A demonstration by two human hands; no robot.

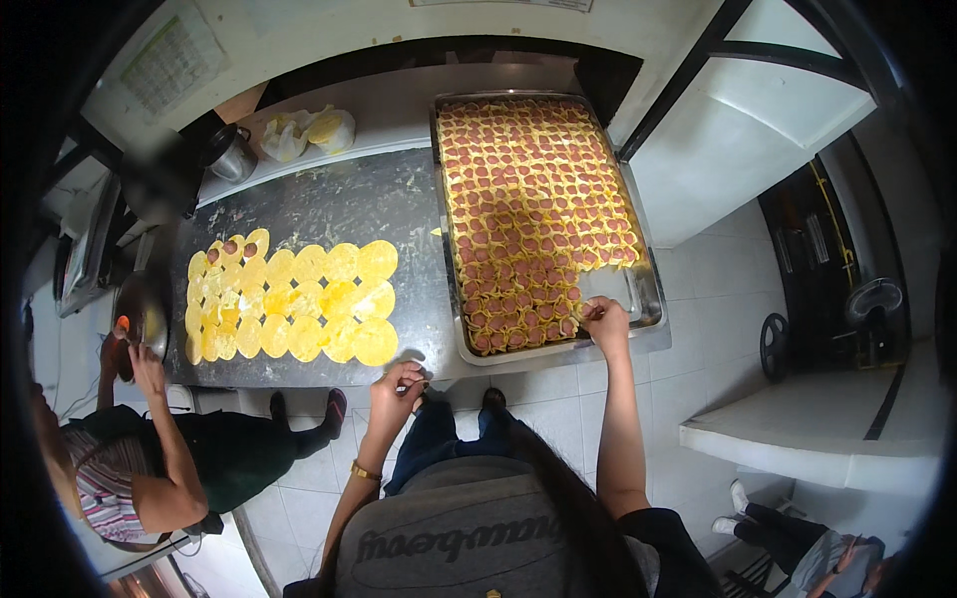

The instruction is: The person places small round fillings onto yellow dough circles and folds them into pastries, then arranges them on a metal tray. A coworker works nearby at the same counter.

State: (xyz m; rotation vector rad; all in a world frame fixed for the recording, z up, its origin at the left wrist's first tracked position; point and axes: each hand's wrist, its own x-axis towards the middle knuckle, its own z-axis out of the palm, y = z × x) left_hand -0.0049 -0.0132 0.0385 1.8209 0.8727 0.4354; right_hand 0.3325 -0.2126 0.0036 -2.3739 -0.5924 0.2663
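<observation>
My right hand (606, 327) reaches over the near right part of a large metal tray (656, 289). Its fingertips are pinched at the edge of the rows of small dough-wrapped sausage pieces (528, 269); the fingers hide most of what they hold. Close to the counter's front edge, my left hand (399, 384) is closed with fingertips together, and I cannot make out what is in it. Left of the tray, rows of overlapping yellow dough rounds (342, 261) lie on the dark counter (329, 204). A few reddish sausage slices (230, 247) sit on the rounds at the far left.
Two plastic bags (332, 131) and a metal pot (231, 154) stand on the back ledge. At left, a co-worker (150, 448) holds an orange-tipped object over a dark pan (145, 319). Another person (832, 563) is at lower right. A white panel (728, 140) stands right of the tray.
</observation>
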